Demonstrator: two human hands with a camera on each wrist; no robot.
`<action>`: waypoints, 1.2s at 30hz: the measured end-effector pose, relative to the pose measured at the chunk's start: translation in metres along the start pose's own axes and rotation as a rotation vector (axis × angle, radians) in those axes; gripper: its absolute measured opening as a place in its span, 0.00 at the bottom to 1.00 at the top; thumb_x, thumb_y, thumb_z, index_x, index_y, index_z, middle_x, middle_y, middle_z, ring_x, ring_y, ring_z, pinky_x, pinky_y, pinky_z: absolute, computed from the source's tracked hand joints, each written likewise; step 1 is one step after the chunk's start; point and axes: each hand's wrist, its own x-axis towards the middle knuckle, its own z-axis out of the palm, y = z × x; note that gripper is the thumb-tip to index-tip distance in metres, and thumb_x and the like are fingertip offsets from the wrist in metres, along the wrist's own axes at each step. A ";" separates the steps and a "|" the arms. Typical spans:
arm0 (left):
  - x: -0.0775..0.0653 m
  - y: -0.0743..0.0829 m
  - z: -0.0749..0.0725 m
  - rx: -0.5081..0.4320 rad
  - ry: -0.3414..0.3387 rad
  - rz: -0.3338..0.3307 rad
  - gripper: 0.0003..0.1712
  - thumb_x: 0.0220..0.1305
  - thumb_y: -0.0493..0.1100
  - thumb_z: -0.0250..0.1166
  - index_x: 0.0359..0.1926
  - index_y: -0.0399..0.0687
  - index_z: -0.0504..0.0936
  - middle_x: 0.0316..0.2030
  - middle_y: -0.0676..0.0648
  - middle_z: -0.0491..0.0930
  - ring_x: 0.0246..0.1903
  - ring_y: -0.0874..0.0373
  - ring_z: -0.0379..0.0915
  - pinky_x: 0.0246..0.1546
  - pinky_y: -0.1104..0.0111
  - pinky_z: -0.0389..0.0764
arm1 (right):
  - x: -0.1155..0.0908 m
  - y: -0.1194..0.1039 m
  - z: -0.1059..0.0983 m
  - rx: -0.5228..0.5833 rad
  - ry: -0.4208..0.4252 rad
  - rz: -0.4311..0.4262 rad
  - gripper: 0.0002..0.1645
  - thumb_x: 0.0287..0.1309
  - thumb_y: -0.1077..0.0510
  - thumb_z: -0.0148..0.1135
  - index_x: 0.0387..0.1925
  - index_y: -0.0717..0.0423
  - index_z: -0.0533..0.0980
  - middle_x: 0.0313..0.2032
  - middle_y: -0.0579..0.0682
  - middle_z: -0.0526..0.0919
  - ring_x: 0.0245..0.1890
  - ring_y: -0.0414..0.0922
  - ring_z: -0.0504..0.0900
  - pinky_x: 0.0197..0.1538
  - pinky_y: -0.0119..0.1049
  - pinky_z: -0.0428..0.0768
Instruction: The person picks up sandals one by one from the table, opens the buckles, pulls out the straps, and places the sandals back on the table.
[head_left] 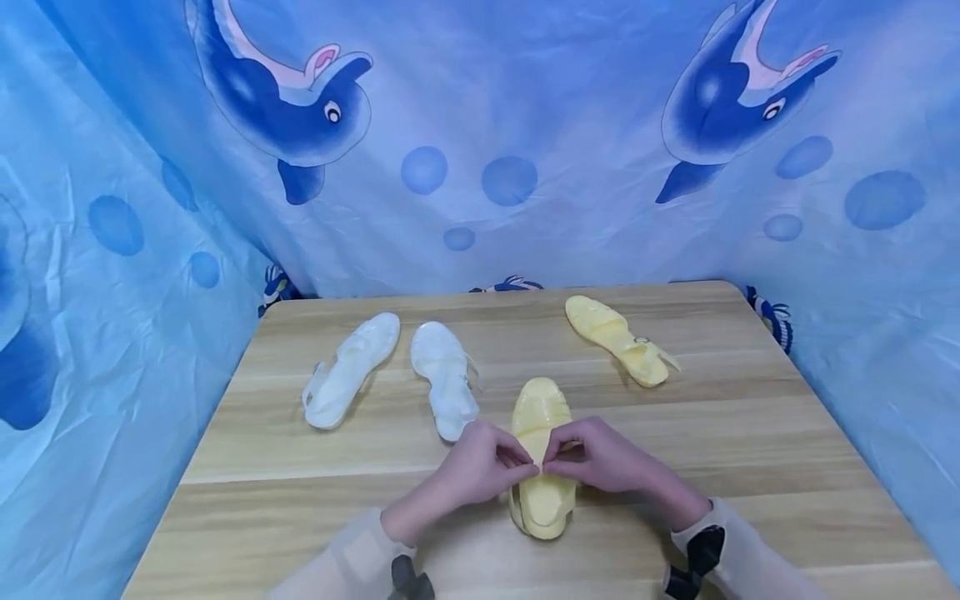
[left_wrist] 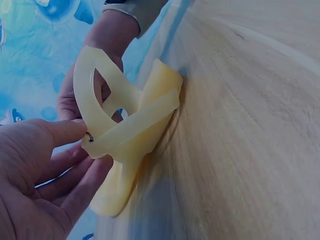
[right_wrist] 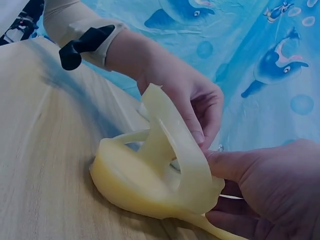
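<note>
A pale yellow jelly sandal [head_left: 542,404] lies sole-down on the wooden table, toe away from me and heel towards me. Over its middle, my left hand [head_left: 487,462] and right hand [head_left: 600,457] meet fingertip to fingertip. In the left wrist view, the left thumb and fingers pinch the ankle strap [left_wrist: 135,125] beside a small metal buckle [left_wrist: 89,136]. From the other side, the right hand [right_wrist: 280,185] pinches the strap near the same spot, as the right wrist view shows. The strap stands in a loop above the heel. My fingers partly hide the buckle.
Two whitish clear sandals, one farther left [head_left: 352,371] and one nearer [head_left: 444,379], lie left of the hands. A second yellow sandal [head_left: 615,337] with a buckled strap lies at back right. Blue dolphin-print curtain [head_left: 480,125] surrounds the table [head_left: 300,500].
</note>
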 end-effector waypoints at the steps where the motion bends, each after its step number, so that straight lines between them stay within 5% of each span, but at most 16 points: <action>1: 0.000 -0.001 0.000 -0.004 0.001 0.001 0.05 0.61 0.40 0.79 0.32 0.44 0.93 0.28 0.48 0.92 0.25 0.73 0.83 0.30 0.80 0.84 | 0.000 0.000 -0.001 0.010 -0.001 -0.003 0.03 0.68 0.57 0.72 0.36 0.46 0.85 0.38 0.44 0.92 0.43 0.34 0.88 0.53 0.34 0.90; 11: -0.003 -0.008 0.002 -0.065 0.013 0.042 0.05 0.61 0.41 0.80 0.33 0.44 0.93 0.30 0.46 0.93 0.26 0.73 0.84 0.31 0.78 0.87 | 0.002 -0.007 0.001 -0.008 -0.007 -0.011 0.04 0.67 0.58 0.72 0.39 0.45 0.86 0.40 0.41 0.92 0.45 0.34 0.88 0.54 0.35 0.90; 18: -0.004 -0.010 0.001 -0.040 0.024 0.076 0.04 0.61 0.40 0.79 0.32 0.45 0.93 0.30 0.47 0.92 0.26 0.75 0.83 0.32 0.80 0.86 | 0.001 -0.004 0.001 -0.011 0.000 -0.024 0.01 0.68 0.61 0.71 0.38 0.53 0.85 0.38 0.43 0.91 0.43 0.33 0.88 0.52 0.35 0.90; 26: -0.003 -0.013 0.000 -0.051 0.036 0.088 0.05 0.59 0.40 0.81 0.31 0.45 0.92 0.29 0.47 0.92 0.27 0.73 0.84 0.32 0.79 0.87 | 0.009 -0.008 0.002 -0.086 0.011 -0.010 0.03 0.68 0.54 0.72 0.38 0.39 0.86 0.39 0.37 0.92 0.44 0.33 0.88 0.52 0.33 0.88; 36: -0.003 -0.014 -0.001 -0.034 0.033 0.087 0.06 0.59 0.40 0.81 0.31 0.45 0.91 0.29 0.48 0.92 0.26 0.74 0.82 0.31 0.79 0.86 | 0.007 -0.004 0.001 -0.095 0.004 -0.018 0.04 0.67 0.59 0.72 0.39 0.45 0.85 0.38 0.40 0.90 0.41 0.32 0.86 0.47 0.32 0.88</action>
